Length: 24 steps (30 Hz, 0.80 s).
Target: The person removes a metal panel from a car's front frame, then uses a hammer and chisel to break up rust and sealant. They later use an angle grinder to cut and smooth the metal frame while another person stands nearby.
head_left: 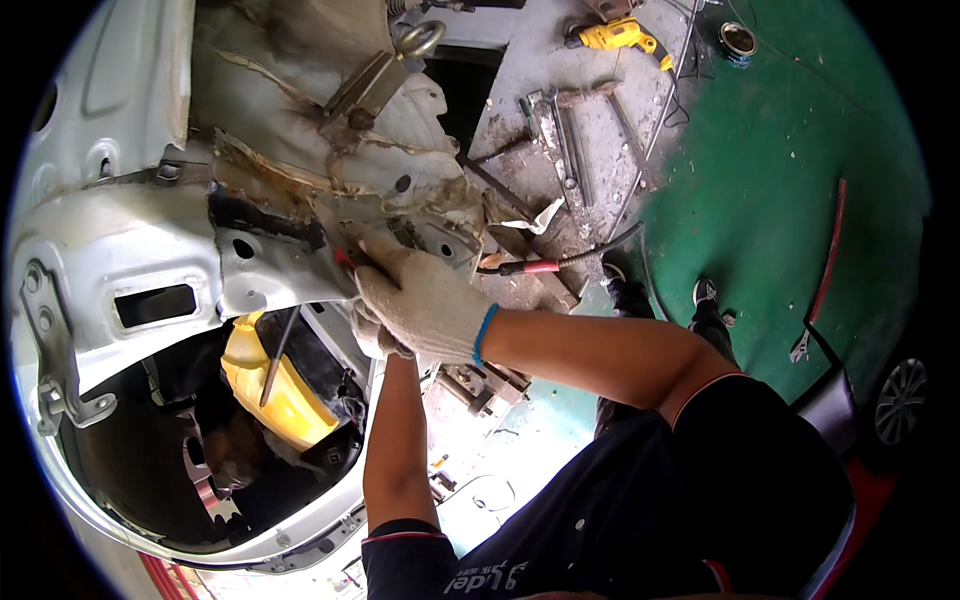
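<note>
Both hands wear off-white knit gloves and meet at the torn edge of a bare vehicle body panel [150,245]. My right hand [425,295], with a blue cuff, reaches in from the right and lies above the other; its fingers curl around a small red piece [345,260], most of it hidden. Below it, partly covered, my left hand [375,330] is closed against the panel edge; what it holds is hidden. Close by, crumpled, rusty sheet metal [270,185] runs along the seam. A metal pull clamp with a ring [365,95] grips the sheet farther up.
Under the panel, an opening shows a yellow part [275,385] and a thin rod [280,355]. On the floor lie a yellow power drill [615,35], metal bars [570,140], a red-and-black cable [530,266] and a long red bar [830,250]. Another person's feet [705,292] stand nearby.
</note>
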Available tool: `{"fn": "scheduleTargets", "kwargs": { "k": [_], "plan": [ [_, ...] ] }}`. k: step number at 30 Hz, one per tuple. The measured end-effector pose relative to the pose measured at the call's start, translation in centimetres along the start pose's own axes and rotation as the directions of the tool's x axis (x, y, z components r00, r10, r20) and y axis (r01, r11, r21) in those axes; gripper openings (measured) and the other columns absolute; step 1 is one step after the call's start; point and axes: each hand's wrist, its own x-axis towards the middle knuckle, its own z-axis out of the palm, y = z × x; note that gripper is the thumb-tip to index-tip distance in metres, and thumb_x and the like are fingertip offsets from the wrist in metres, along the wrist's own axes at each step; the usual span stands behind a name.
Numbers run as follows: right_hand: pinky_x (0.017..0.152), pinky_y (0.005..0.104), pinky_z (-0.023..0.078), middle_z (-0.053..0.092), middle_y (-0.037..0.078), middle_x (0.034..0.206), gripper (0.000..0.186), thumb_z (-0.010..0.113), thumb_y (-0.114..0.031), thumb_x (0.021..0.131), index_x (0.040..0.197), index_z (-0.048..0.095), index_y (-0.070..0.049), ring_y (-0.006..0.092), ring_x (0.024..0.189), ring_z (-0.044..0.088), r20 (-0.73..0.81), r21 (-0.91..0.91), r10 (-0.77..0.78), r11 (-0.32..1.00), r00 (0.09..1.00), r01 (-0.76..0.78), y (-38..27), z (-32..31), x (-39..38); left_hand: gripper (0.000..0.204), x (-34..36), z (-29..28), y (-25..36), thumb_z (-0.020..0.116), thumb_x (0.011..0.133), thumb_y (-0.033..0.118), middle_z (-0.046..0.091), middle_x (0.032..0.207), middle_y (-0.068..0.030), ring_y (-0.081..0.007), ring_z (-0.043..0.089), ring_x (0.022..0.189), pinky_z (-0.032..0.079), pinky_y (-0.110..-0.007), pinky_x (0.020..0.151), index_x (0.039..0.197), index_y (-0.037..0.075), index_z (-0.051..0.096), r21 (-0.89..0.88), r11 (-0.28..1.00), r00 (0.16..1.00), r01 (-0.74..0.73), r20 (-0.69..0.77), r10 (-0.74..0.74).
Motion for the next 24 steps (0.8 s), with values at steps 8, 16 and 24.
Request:
{"fn": "scheduleTargets", "kwargs": {
  "k": [8, 16, 24],
  "plan": [
    [0.048, 0.0277, 0.046, 0.057, 0.003, 0.079, 0.033, 0.043, -0.018, 0.109, 0.139, 0.048, -0.005, 0.0106, 0.063, 0.055, 0.101, 0.111, 0.150, 0.981, 0.984, -0.161, 0.1, 0.2, -0.4, 0.048, -0.2, 0.0, 0.4, 0.056, 0.097, 0.050, 0.068, 0.096, -0.0167, -0.0359, 0.065, 0.070, 0.055, -0.046, 0.058, 0.102, 0.003, 0.063, 0.001, 0.999, 0.999, 0.044, 0.009, -0.044],
    [0.048, 0.0279, 0.040, 0.048, 0.001, 0.072, 0.028, 0.040, -0.015, 0.110, 0.137, 0.046, -0.007, 0.0123, 0.057, 0.047, 0.127, 0.407, 0.146, 0.895, 0.981, -0.186, -1.4, 0.4, -0.7, 0.051, -1.6, -0.4, -0.8, 0.059, 0.097, 0.052, 0.068, 0.100, -0.0156, -0.0333, 0.066, 0.069, 0.057, -0.043, 0.057, 0.108, 0.003, 0.065, 0.049, 0.991, 0.991, 0.129, 0.033, -0.130],
    [0.047, 0.0292, 0.040, 0.048, 0.003, 0.071, 0.021, 0.042, -0.013, 0.107, 0.125, 0.050, -0.004, 0.0138, 0.057, 0.049, 0.064, 0.624, 0.157, 0.765, 0.985, -0.163, -2.6, 1.3, -0.1, 0.047, -0.6, 0.0, -0.3, 0.051, 0.099, 0.048, 0.069, 0.096, -0.0177, -0.0380, 0.066, 0.075, 0.055, -0.048, 0.064, 0.101, 0.003, 0.065, -0.019, 0.991, 0.992, 0.129, 0.016, -0.128]
  ]
}}
